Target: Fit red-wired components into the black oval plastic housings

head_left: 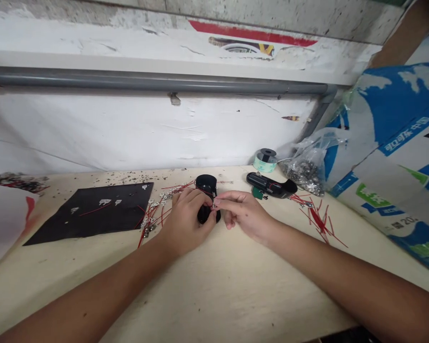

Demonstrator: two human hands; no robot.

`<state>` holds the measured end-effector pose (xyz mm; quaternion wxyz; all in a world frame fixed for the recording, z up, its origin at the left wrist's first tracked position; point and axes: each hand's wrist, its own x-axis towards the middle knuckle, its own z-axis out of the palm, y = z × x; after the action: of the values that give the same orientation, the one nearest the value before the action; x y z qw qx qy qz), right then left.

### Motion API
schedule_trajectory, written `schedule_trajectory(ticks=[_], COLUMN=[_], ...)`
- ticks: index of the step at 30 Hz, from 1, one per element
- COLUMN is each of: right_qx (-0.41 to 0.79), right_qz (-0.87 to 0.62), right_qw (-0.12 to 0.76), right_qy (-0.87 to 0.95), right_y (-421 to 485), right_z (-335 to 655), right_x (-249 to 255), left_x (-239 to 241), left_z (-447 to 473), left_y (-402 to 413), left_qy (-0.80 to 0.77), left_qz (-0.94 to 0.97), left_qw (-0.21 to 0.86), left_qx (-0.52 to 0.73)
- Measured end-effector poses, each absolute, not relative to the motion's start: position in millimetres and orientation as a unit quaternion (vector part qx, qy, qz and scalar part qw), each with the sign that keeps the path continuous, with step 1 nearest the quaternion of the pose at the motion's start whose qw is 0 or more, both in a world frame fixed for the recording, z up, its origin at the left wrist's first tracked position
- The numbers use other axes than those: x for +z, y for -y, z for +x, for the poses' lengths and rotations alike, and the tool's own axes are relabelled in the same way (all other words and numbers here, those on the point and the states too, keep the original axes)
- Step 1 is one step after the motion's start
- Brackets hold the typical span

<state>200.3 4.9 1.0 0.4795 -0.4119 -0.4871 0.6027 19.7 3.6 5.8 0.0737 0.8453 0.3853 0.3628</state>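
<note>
In the head view, a black plastic housing (206,181) with a rounded, cup-like end lies on the table between my hands. My left hand (189,216) is closed around its left side, thumb and forefinger near its middle. My right hand (248,215) pinches a small pale metal piece at its fingertips, against the left fingertips and over the housing. Fingers hide most of that piece, so its exact kind cannot be made out. Left of the housing lie several red wires (163,213) and small metal tabs (151,209).
A black sheet (93,214) with a few tabs lies left. Behind right are a second black housing (270,185), a tape roll (265,162) and a clear bag of metal parts (303,174). Loose red wires (321,221) lie right, beside a printed carton (396,166). A wall stands behind.
</note>
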Motion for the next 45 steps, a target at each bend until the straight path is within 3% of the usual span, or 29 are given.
schedule_trajectory(ticks=[16,22,30,34,42,45], right_qx=[0.613,0.544,0.496,0.413,0.366,0.297], right_qz=[-0.384,-0.406,-0.43,-0.432,-0.423,-0.412], right_qw=[0.476,0.514,0.456,0.457,0.453,0.428], right_qy=[0.5,0.524,0.6,0.659,0.694,0.747], right_y=[-3,-1,7,12,9,4], right_z=[202,203,199,196,197,204], right_x=[-5,-6,-14,-12,-12,-6], left_x=[1,5,5,6,5,3], left_z=[16,15,15,15,14,13], left_y=[-7,-7,-7,-5,-4,-4], left_qy=[-0.393,-0.418,-0.405,-0.399,-0.379,-0.347], left_qz=[0.843,0.819,0.809,0.812,0.829,0.846], left_qw=[0.089,0.145,0.186,0.198,0.172,0.161], left_qx=[0.356,0.365,0.383,0.376,0.373,0.372])
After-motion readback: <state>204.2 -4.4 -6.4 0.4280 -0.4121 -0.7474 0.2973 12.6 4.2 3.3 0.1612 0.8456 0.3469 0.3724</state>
